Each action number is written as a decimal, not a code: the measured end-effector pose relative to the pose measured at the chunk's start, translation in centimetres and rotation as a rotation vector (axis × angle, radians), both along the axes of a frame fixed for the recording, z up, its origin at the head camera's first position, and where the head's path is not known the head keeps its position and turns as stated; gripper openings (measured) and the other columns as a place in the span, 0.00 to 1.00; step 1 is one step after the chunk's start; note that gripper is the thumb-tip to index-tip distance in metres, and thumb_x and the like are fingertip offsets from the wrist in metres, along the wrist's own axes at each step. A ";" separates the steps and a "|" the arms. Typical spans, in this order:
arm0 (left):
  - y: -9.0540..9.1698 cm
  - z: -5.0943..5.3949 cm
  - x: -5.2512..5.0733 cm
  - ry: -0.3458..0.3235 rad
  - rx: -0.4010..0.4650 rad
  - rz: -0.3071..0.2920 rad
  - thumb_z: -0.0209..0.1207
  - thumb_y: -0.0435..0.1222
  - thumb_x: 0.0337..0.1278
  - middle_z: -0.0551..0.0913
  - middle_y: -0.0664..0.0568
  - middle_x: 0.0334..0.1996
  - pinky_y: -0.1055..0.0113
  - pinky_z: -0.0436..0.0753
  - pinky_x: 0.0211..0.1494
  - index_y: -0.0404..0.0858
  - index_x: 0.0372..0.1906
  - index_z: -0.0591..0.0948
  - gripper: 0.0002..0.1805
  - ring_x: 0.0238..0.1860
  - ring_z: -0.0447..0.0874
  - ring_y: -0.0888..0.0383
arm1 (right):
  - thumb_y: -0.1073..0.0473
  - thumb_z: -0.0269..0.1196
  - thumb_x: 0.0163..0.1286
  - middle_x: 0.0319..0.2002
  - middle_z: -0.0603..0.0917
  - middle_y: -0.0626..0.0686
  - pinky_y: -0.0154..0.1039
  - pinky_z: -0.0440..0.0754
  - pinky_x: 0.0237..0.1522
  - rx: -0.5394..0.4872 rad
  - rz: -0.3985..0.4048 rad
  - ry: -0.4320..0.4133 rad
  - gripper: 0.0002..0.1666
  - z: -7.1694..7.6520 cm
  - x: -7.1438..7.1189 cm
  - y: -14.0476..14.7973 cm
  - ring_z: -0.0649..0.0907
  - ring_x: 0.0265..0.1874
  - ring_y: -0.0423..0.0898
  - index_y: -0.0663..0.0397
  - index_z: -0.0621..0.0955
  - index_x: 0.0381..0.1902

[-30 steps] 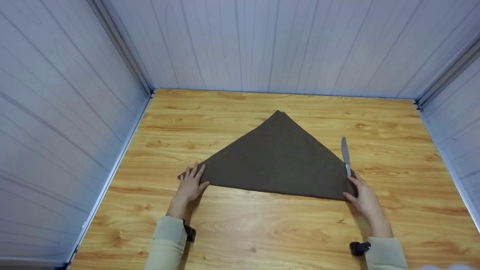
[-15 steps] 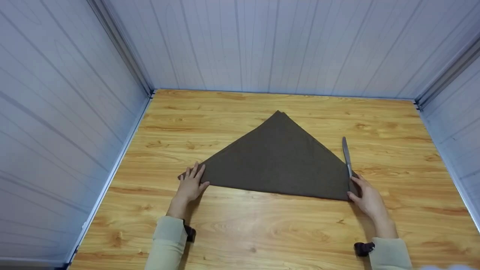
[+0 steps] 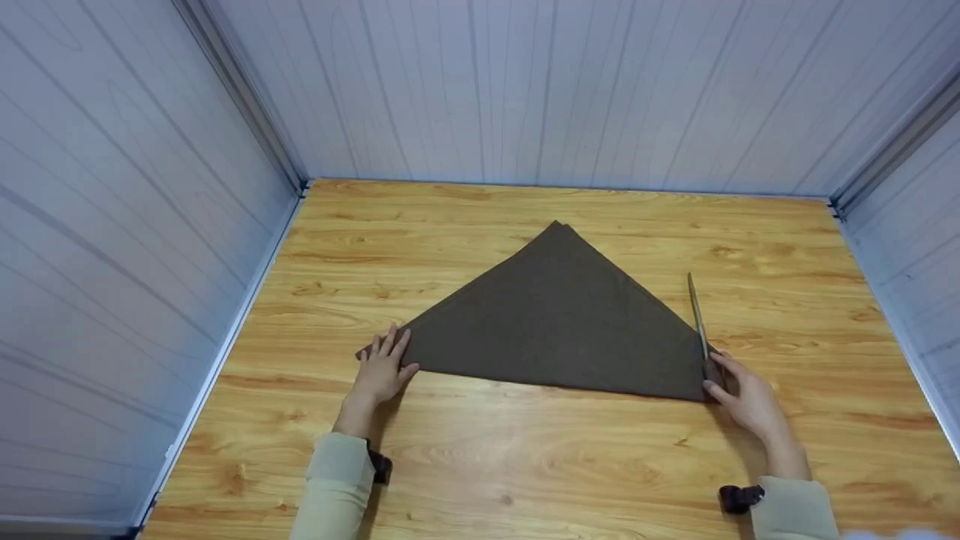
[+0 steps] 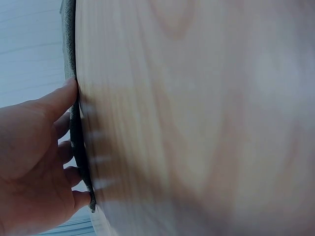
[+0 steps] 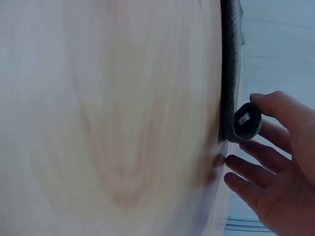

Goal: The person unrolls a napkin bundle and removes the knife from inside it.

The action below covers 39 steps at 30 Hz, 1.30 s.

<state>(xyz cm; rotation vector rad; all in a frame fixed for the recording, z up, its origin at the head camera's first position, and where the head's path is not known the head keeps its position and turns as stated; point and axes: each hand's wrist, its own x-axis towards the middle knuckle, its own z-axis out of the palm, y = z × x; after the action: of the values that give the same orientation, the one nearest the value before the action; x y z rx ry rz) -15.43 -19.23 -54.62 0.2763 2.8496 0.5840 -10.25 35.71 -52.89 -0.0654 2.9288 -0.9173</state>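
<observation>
A dark brown cloth napkin (image 3: 555, 322), folded into a triangle, lies with its point away from me. My left hand (image 3: 379, 375) rests on its left corner with spread, fairly straight fingers. At the right corner the cloth curls into a small roll (image 5: 255, 129). My right hand (image 3: 754, 409) pinches this roll, thumb at the near side and fingers around the outer side. A table knife (image 3: 697, 307) stands out past the far edge of the cloth, its blade seen nearly edge-on. The cloth hides its handle, except for a shiny end (image 5: 244, 118) inside the roll.
The wood-grain table (image 3: 487, 465) is enclosed by pale panels at the left (image 3: 112, 262), back (image 3: 510, 90) and right (image 3: 915, 225). Dark wrist cameras (image 3: 381, 466) sit at both sleeve cuffs.
My right hand has shifted slightly right with the roll, and more flat cloth shows at that corner. The knife has turned from broadside to nearly edge-on. My left hand stays put.
</observation>
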 end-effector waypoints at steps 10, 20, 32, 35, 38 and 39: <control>0.1 0.0 0.0 0.007 0.005 0.003 0.49 0.45 0.61 0.45 0.37 0.67 0.36 0.47 0.57 0.37 0.68 0.54 0.34 0.64 0.39 0.33 | 0.56 0.57 0.63 0.57 0.63 0.73 0.60 0.64 0.50 -0.086 -0.023 0.005 0.32 0.0 0.1 0.5 0.66 0.53 0.69 0.67 0.64 0.61; 0.0 0.1 0.0 0.008 0.008 0.002 0.50 0.45 0.61 0.46 0.37 0.67 0.35 0.46 0.57 0.36 0.67 0.54 0.34 0.64 0.39 0.33 | 0.62 0.54 0.65 0.59 0.59 0.75 0.55 0.68 0.49 -0.201 -0.063 -0.082 0.32 0.4 0.3 0.5 0.66 0.52 0.70 0.71 0.59 0.63; 0.0 0.1 0.0 -0.001 -0.002 0.010 0.50 0.45 0.60 0.46 0.37 0.67 0.36 0.47 0.57 0.36 0.67 0.54 0.34 0.64 0.40 0.34 | 0.68 0.53 0.64 0.52 0.68 0.75 0.50 0.71 0.48 -0.202 -0.091 0.001 0.25 0.4 0.6 0.5 0.71 0.50 0.66 0.75 0.64 0.58; 0.0 0.1 0.0 -0.001 0.001 0.010 0.49 0.45 0.61 0.46 0.37 0.67 0.35 0.46 0.57 0.36 0.67 0.54 0.34 0.64 0.39 0.33 | 0.70 0.53 0.63 0.51 0.69 0.75 0.46 0.73 0.46 -0.195 -0.101 0.019 0.25 0.4 0.7 0.7 0.72 0.48 0.66 0.74 0.65 0.58; 0.1 0.1 0.0 -0.003 0.000 0.007 0.49 0.45 0.61 0.45 0.37 0.67 0.35 0.46 0.57 0.36 0.67 0.54 0.34 0.64 0.39 0.33 | 0.73 0.53 0.61 0.50 0.70 0.75 0.37 0.77 0.41 -0.190 -0.109 0.028 0.25 0.4 0.8 0.8 0.73 0.47 0.66 0.74 0.66 0.57; 0.1 0.1 0.0 -0.004 -0.001 0.006 0.49 0.45 0.61 0.45 0.37 0.67 0.36 0.47 0.57 0.36 0.67 0.54 0.34 0.64 0.39 0.33 | 0.74 0.53 0.61 0.50 0.70 0.75 0.32 0.77 0.40 -0.193 -0.111 0.031 0.25 0.4 0.8 0.9 0.74 0.47 0.66 0.75 0.66 0.57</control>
<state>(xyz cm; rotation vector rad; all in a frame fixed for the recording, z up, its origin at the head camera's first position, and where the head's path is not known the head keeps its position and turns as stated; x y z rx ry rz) -15.42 -19.17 -54.52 0.2669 2.8476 0.5839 -9.42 36.56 -52.52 0.0742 2.8871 -1.2247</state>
